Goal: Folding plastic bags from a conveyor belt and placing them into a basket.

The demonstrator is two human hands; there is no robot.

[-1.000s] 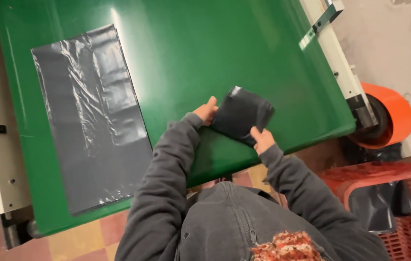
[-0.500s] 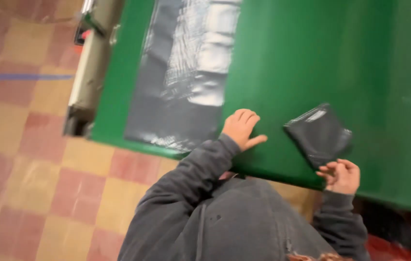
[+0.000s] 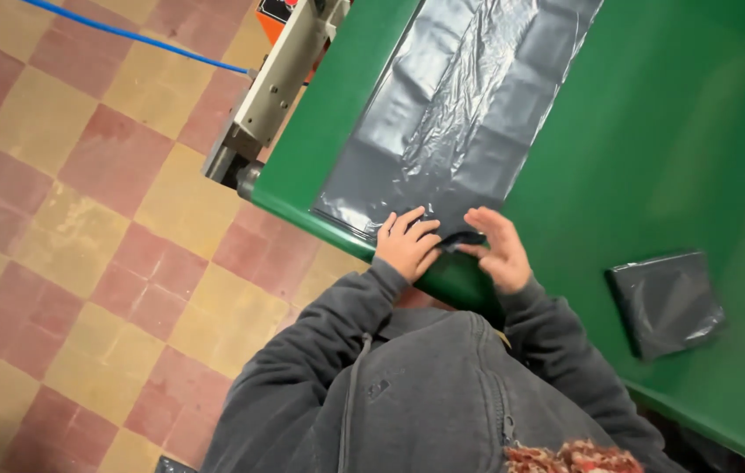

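A flat black plastic bag (image 3: 460,114) lies spread on the green table (image 3: 661,131), reaching its near edge. My left hand (image 3: 407,245) rests on the bag's near edge with fingers curled on the plastic. Just to its right, my right hand (image 3: 501,251) has its fingers spread and its thumb at the same edge. Between the two hands a small bit of the edge is lifted. A folded black bag (image 3: 666,302) lies apart on the table, to the right of my right hand. Grey sleeves cover both arms.
A grey metal frame (image 3: 271,92) runs along the table's left side, with an orange part (image 3: 280,9) at its top. A blue cable (image 3: 127,35) crosses the red and yellow checkered floor (image 3: 83,245) on the left.
My view has swung left. Both hands left the folded bag, which now lies on the table to the right, and have come together at the near edge of the flat bag.
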